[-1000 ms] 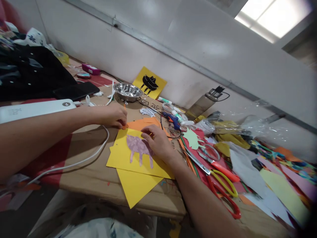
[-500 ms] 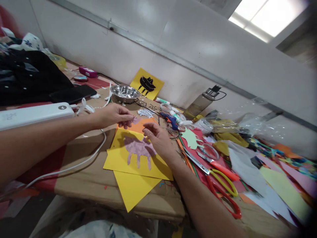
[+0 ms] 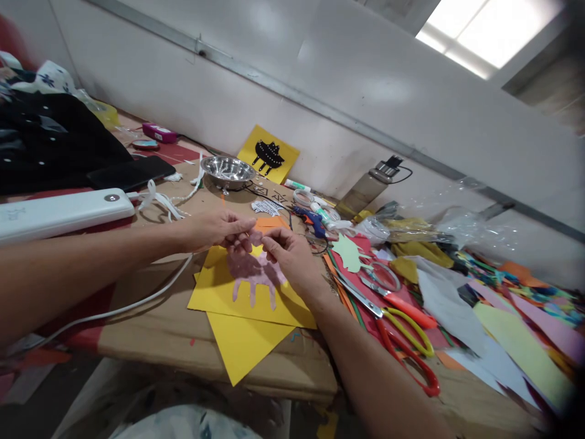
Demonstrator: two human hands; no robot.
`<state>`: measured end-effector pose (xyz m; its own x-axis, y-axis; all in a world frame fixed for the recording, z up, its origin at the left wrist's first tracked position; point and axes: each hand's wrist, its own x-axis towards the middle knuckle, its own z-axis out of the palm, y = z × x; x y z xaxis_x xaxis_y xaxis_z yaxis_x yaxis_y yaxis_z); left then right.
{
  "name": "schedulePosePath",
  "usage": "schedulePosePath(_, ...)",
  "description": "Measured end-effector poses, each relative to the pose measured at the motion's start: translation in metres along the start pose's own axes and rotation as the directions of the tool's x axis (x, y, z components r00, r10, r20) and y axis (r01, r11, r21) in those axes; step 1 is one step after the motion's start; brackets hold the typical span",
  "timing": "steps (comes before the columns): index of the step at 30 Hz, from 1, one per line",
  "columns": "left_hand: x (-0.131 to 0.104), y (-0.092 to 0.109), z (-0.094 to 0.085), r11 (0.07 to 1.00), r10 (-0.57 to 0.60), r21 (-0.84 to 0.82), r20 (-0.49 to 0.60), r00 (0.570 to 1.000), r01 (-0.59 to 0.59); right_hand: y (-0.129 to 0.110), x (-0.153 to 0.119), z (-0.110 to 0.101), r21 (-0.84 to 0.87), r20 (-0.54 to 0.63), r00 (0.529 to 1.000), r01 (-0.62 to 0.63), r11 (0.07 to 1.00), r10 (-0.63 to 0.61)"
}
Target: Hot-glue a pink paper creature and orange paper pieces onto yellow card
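Observation:
Above a yellow sheet [image 3: 210, 292], my left hand [image 3: 231, 230] pinches a small pinkish-purple piece [image 3: 256, 238]. My right hand [image 3: 283, 247] has its thumb and fingertips closed on the right side of that same piece. Below both hands a larger pinkish-purple cutout [image 3: 253, 279] with several downward strips lies on the yellow sheet; my hands and their shadow cover part of it. Another yellow sheet [image 3: 242, 350] sticks out underneath towards the table's front edge. Orange paper [image 3: 272, 223] shows just behind my fingers.
Scissors [image 3: 406, 347], a pale green cutout [image 3: 348, 253] and paper scraps lie at right. Behind are a blue glue gun [image 3: 311, 221], steel bowl [image 3: 228, 171], bottle [image 3: 368, 190] and yellow card with a black shape [image 3: 269, 155]. At left are a white device [image 3: 64, 213] and cable.
My hands have come together, and my right fingers now meet the small piece that my left hand holds. The view has shifted slightly.

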<state>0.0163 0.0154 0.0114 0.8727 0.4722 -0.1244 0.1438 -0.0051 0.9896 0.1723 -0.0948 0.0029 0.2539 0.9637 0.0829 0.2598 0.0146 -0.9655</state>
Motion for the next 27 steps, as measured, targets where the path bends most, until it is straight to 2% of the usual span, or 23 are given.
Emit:
schedulePosePath(8,0.002,-0.006,0.001,0.969,0.18,0.177,-0.034,0.983,-0.171,0.002,-0.004,-0.002,-0.022,-0.076,0.989,0.127,0.992,-0.128)
schedulePosePath(12,0.001,-0.007,0.0,0.944,0.271,0.2,-0.02,0.962,-0.262,0.006,-0.004,-0.004,0.043,-0.12,0.974,0.197,0.979,-0.191)
schedulePosePath(17,-0.001,-0.007,0.004,0.897,0.392,0.278,-0.135,0.91,-0.345,0.009,-0.004,0.0,0.129,-0.024,0.992,0.126,0.984,-0.124)
schedulePosePath(20,-0.002,-0.005,0.006,0.875,0.44,0.306,-0.175,0.881,-0.375,0.012,0.002,-0.009,0.064,0.007,0.99,0.139,0.988,-0.139)
schedulePosePath(22,-0.003,-0.004,0.007,0.889,0.423,0.279,-0.199,0.884,-0.362,0.014,0.009,-0.026,-0.072,-0.082,0.975,0.201,0.977,-0.207)
schedulePosePath(24,-0.003,-0.004,0.007,0.912,0.392,0.214,-0.207,0.896,-0.35,0.016,0.019,-0.052,-0.328,-0.279,0.92,0.178,0.928,-0.275)
schedulePosePath(25,-0.002,-0.004,0.008,0.921,0.38,0.177,-0.204,0.902,-0.348,0.018,0.025,-0.066,-0.499,-0.389,0.876,0.061,0.865,-0.286)
schedulePosePath(26,-0.001,-0.004,0.008,0.927,0.37,0.145,-0.198,0.908,-0.347,0.02,0.03,-0.079,-0.625,-0.484,0.835,-0.121,0.771,-0.261)
schedulePosePath(27,0.0,-0.004,0.009,0.93,0.364,0.119,-0.194,0.911,-0.347,0.023,0.035,-0.091,-0.643,-0.535,0.813,-0.215,0.735,-0.23)
